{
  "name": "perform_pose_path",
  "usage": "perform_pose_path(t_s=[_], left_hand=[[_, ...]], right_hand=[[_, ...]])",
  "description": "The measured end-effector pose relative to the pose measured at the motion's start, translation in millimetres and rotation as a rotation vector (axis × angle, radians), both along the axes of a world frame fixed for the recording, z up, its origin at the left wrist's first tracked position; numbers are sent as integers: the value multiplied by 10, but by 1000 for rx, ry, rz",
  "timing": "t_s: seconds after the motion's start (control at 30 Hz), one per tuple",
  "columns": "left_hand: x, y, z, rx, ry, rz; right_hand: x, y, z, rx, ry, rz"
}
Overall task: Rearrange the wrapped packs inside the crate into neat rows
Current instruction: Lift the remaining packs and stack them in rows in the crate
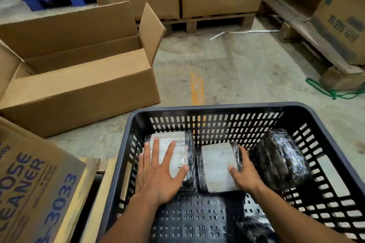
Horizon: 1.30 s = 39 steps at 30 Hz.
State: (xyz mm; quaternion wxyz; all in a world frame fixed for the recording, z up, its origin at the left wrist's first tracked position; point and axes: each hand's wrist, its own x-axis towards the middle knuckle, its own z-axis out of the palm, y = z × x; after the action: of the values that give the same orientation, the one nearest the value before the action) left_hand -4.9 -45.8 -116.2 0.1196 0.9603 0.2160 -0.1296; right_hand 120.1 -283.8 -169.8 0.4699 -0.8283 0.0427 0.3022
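Note:
A dark grey slotted plastic crate [227, 108] stands in front of me. Three black-wrapped packs lie along its far side. The left pack [181, 144] has a white label, and my left hand [158, 171] rests flat on it with fingers spread. The middle pack [215, 162] also shows a white label; my right hand [245, 173] grips its right edge, thumb on top. The right pack [280, 158] is all black and leans tilted against the right wall, untouched. A further bit of black wrap [254, 229] shows at the crate's near bottom.
An open empty cardboard box [83, 89] stands on the concrete floor to the left. A printed carton [29, 183] sits at the near left. Stacked cartons on wooden pallets [207, 21] line the back and right. A green cord [335, 92] lies at the right.

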Motion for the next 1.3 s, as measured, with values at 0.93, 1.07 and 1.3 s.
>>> perform_pose_path(t_s=[0.93,1.07,1.3], left_hand=[[149,-229,193,-109,-36,111],[122,-242,243,-134,-47,113],[88,-239,294,-190,-74,124]], right_hand=[[71,-588,879,-687,-529,68],[-66,-414,804,-663,-491,182],[-73,-211,903,-549,-532,163]])
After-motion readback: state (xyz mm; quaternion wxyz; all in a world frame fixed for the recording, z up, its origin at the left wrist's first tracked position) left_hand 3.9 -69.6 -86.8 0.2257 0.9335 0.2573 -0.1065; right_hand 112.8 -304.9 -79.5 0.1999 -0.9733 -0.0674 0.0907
